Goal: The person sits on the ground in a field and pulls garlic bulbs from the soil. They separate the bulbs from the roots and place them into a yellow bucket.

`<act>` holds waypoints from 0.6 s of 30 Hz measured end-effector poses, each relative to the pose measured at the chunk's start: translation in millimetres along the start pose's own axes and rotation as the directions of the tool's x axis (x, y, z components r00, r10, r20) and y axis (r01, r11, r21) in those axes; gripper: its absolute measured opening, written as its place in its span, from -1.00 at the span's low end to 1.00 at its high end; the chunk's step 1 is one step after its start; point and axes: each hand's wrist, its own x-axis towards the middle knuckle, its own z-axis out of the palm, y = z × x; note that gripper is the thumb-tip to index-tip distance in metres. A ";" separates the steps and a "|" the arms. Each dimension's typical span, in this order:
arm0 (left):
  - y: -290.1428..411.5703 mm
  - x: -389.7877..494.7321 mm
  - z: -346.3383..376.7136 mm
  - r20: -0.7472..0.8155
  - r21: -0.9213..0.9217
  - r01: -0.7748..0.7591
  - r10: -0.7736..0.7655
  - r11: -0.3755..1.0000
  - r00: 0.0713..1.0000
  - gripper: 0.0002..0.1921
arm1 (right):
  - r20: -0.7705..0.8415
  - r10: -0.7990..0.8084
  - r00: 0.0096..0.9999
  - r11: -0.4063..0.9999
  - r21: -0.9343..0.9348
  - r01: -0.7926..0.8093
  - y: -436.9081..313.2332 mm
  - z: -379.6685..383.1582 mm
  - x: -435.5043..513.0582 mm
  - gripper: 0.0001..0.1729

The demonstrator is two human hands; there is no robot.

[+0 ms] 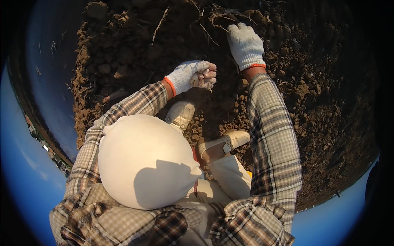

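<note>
My left hand (195, 75), in a white knit glove with an orange cuff, is held above the dark soil with its fingers curled. Small pale pieces (199, 81) show within its grip; their kind is unclear. Farther forward and to the right, my right hand (246, 44) wears a matching glove, back upward. Its fingertips are bent down out of sight beside dry roots (220, 18), so whether it holds anything is hidden. Shaded loose soil (129, 58) lies before me, with a thin dry stalk (160, 26) on it.
A large, round cream bulge (144, 153), like stretched cloth, covers much of my lap. Below my hands are my beige shoes (181, 113). Crumbly clods (301, 89) spread to the right. A sunlit soil ridge (81, 77) runs along the left, with distant buildings (46, 147) beyond.
</note>
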 end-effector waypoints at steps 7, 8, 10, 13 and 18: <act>3.7 2.5 6.6 -0.038 -0.001 0.023 -0.023 1.000 0.999 -0.67 | 0.140 0.118 0.983 0.993 -0.044 -0.113 -14.8 -5.8 8.5 -0.81; 4.5 1.9 8.4 -0.024 0.007 0.008 -0.008 1.000 1.000 -0.67 | 0.163 0.144 0.976 0.989 -0.043 -0.138 -17.2 -8.4 10.0 -0.80; 5.9 0.9 10.2 -0.120 0.014 0.024 -0.022 1.000 0.992 -0.66 | 0.211 0.161 0.964 0.987 -0.052 -0.154 -20.2 -13.1 11.7 -0.78; 5.2 -1.1 8.2 -0.060 -0.079 -0.002 -0.002 0.997 0.998 -0.68 | 0.237 0.160 0.958 0.987 -0.044 -0.153 -19.4 -13.5 14.2 -0.76; 7.4 -1.6 10.2 0.113 -0.266 0.008 0.023 0.964 0.993 -0.71 | 0.247 0.163 0.955 0.986 -0.029 -0.161 -22.0 -8.5 16.2 -0.76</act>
